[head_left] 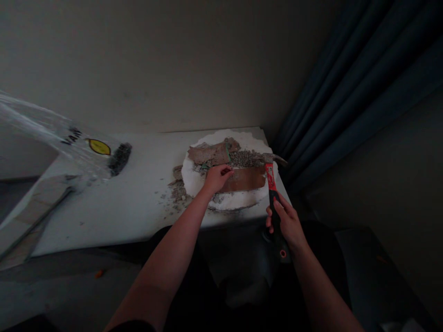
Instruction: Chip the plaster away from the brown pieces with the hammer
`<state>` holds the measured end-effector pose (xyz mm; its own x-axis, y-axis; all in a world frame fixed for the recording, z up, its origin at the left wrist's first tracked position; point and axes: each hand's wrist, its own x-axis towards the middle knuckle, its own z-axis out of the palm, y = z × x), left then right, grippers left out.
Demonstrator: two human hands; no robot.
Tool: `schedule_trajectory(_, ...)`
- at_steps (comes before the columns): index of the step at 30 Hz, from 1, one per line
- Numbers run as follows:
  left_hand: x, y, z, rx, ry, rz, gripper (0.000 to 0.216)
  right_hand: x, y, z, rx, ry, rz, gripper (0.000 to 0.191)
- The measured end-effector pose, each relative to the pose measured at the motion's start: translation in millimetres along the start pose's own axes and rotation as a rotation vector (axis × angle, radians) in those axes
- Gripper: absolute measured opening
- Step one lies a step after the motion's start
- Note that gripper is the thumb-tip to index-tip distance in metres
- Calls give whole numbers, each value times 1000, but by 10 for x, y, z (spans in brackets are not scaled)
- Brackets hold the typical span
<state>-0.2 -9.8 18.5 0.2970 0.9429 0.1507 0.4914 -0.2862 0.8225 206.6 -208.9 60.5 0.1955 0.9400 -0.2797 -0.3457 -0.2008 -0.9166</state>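
My right hand [286,222] is wrapped round the black and red handle of a claw hammer [272,184], whose steel head rests on the rubble at the right. My left hand [217,177] is curled with its fingertips pressed on the left end of a reddish brown brick piece [246,179]. The brick lies on a white round pad [238,201] at the right end of a white table [131,203]. Behind it lie a larger broken slab [209,153] and grey crumbled rubble [246,158].
Grey dust and chips [176,192] are scattered left of the pad. A clear plastic bag with a yellow label [99,147] lies at the table's left. A dark blue curtain [349,92] hangs at the right. A plain wall stands behind the table.
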Motion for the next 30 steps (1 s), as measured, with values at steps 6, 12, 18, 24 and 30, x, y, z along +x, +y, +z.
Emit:
schedule_trajectory(6,-2,-24,10,-11,22,-12,16,-5,8,-3,6,13,-1,70)
schedule_trajectory(12,-3,-32,12,0,18,8,15,4,5,-11,5,4,-14,70)
schedule_trajectory(18,-24,-38,18,8,14,20,14,3,18,9,-48,32,-25,70)
schedule_trajectory(24,-83,-72,90,-25,69,72,24,-40,-270,-31,-449,-19,-155,65)
schedule_trajectory(30,-103,-127,141,-68,114,78,40,-83,-607,39,-1055,-126,-353,61)
